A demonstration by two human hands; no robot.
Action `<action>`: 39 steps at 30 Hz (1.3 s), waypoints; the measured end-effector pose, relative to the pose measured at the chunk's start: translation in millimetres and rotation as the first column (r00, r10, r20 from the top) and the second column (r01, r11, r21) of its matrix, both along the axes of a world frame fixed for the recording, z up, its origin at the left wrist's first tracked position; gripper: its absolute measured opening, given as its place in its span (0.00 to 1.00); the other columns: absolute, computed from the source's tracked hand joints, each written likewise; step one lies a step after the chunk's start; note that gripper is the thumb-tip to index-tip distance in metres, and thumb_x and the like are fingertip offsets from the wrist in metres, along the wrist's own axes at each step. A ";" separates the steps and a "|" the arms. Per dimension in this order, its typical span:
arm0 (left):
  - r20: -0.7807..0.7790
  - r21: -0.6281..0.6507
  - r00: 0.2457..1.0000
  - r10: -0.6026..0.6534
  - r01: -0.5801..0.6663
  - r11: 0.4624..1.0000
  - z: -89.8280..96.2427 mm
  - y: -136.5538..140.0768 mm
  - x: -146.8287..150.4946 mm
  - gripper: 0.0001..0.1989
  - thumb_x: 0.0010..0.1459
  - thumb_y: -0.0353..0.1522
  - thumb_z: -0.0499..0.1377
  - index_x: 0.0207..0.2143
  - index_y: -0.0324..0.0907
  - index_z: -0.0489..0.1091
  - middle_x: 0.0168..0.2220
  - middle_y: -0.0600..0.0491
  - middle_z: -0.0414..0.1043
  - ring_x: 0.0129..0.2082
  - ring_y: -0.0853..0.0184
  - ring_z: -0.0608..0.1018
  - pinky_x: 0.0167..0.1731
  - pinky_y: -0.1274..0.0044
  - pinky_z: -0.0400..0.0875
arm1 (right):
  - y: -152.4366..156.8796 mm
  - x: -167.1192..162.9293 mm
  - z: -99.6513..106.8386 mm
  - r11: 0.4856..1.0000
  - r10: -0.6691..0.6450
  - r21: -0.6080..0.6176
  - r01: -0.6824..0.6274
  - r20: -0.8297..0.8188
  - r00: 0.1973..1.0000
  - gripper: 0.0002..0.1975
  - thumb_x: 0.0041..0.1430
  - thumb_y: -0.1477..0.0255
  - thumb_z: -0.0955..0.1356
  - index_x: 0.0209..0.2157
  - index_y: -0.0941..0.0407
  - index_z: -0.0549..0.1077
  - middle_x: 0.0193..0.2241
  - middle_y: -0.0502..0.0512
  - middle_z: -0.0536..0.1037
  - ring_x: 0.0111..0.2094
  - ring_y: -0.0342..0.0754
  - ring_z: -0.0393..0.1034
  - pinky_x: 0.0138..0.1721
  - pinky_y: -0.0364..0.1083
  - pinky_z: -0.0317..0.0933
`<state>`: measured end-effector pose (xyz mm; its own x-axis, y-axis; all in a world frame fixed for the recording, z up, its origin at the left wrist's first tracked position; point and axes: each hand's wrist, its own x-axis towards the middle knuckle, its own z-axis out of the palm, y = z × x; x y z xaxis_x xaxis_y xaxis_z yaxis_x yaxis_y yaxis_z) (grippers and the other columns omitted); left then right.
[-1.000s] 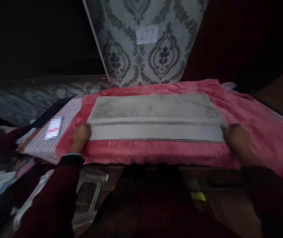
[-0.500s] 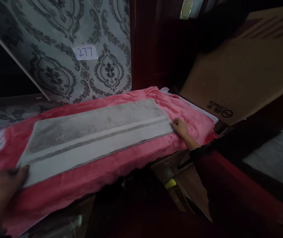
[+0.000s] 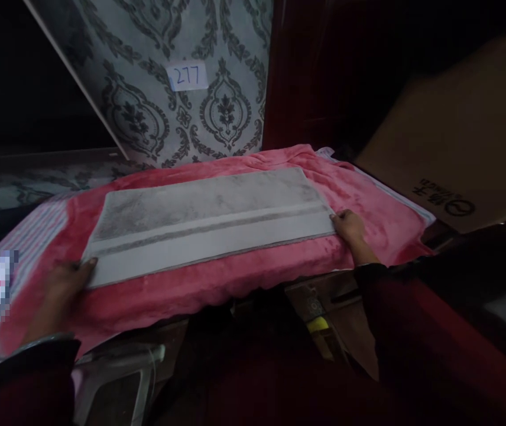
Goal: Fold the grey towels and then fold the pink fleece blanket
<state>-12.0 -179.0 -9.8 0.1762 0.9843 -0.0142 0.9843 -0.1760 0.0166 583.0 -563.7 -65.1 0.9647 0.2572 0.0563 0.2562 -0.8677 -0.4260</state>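
And here a grey cloth (image 3: 211, 220) is seen spread at the centre, its broad white band turned toward 6 o'clock, over a pink blanket (image 3: 253, 275). 2 hands are on it! Between 8 and 9 o'clock, a near corner is held by the left hand (image 3: 65, 285), thumb pressed on top, the other fingers too dim to make out. At 3 o'clock, the opposite end is pinched between thumb and fingers by the right hand (image 3: 349, 228). The step in hand, it would seem, is the straightening of the cloth by its 2 ends. For the next move, an even pull is called for, both corners kept level.
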 end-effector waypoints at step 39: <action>-0.003 0.003 0.998 -0.070 0.070 0.998 -17.8 9.3 38.8 0.34 0.72 0.47 0.41 0.75 0.44 0.50 0.76 0.45 0.45 0.75 0.51 0.51 0.70 0.51 0.48 | 160.0 -139.2 -34.2 0.576 0.813 -0.385 -0.721 0.179 0.554 0.32 0.73 0.54 0.54 0.74 0.45 0.55 0.74 0.54 0.53 0.74 0.62 0.44 0.67 0.70 0.50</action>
<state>26.8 -169.6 -27.5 0.2450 0.9695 -0.0115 0.9695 -0.2448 0.0127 443.9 -403.8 -99.3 0.3255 0.9373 0.1247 0.9449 -0.3273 -0.0064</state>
